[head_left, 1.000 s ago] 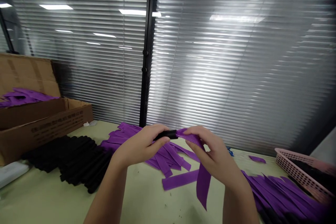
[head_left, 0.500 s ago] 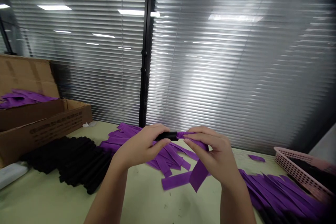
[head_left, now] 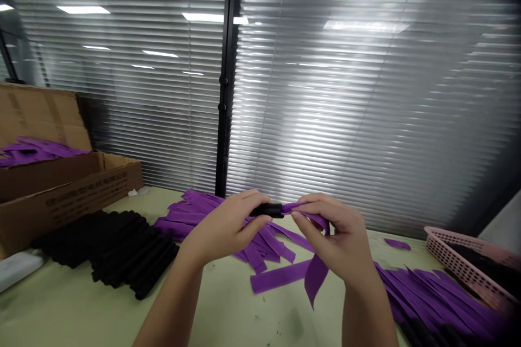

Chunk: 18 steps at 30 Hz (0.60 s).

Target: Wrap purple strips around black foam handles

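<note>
My left hand (head_left: 228, 225) is closed around a black tube (head_left: 268, 210), held level above the table, with its right end sticking out past the thumb. A purple strap (head_left: 316, 276) enters that right end, bunched at the opening. My right hand (head_left: 334, 233) pinches the strap just beside the tube, and the rest of it loops under the fingers and hangs down. Below and behind the hands, a loose pile of purple straps (head_left: 260, 246) lies on the table, with a single strap (head_left: 279, 276) in front of it.
To the left are a heap of black tubes (head_left: 118, 249) and a cardboard box (head_left: 93, 184) with purple straps on it. At right lie more purple straps (head_left: 435, 298) beside a pink basket (head_left: 451, 257) with dark contents. Blinds (head_left: 366, 119) stand behind the table (head_left: 228, 309).
Both hands have shifted slightly right with the tube and strap. The strap's hanging end has swung right and twisted.
</note>
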Each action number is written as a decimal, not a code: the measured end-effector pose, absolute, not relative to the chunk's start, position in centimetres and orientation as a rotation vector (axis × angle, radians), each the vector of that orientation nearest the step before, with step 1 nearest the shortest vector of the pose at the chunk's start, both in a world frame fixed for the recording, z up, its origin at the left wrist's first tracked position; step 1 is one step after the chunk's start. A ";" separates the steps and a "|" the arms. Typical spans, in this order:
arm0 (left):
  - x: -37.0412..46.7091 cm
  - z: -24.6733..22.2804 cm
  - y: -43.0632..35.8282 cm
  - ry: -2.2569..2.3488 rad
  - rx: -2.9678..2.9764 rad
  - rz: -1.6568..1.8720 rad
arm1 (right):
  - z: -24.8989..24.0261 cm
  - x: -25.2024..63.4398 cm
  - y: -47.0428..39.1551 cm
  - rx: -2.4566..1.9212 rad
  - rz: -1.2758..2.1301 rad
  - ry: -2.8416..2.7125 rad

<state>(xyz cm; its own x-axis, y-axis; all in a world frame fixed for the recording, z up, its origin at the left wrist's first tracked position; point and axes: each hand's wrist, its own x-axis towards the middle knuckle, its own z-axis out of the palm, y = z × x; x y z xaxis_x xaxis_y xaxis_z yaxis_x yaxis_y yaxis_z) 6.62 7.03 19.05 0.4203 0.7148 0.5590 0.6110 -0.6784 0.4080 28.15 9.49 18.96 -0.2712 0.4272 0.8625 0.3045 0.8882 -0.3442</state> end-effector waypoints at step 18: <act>7.1 19.3 6.7 1.152 2.528 1.146 | 19.1 27.3 8.9 -0.450 0.087 -1.893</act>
<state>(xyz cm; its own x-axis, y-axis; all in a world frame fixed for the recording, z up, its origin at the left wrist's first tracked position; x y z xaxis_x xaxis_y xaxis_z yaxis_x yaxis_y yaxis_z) 7.12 6.70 19.33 0.4181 0.6937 0.5865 0.5900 -0.6983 0.4052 27.26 8.92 19.14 -0.2949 0.3490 0.8895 0.2659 0.9241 -0.2744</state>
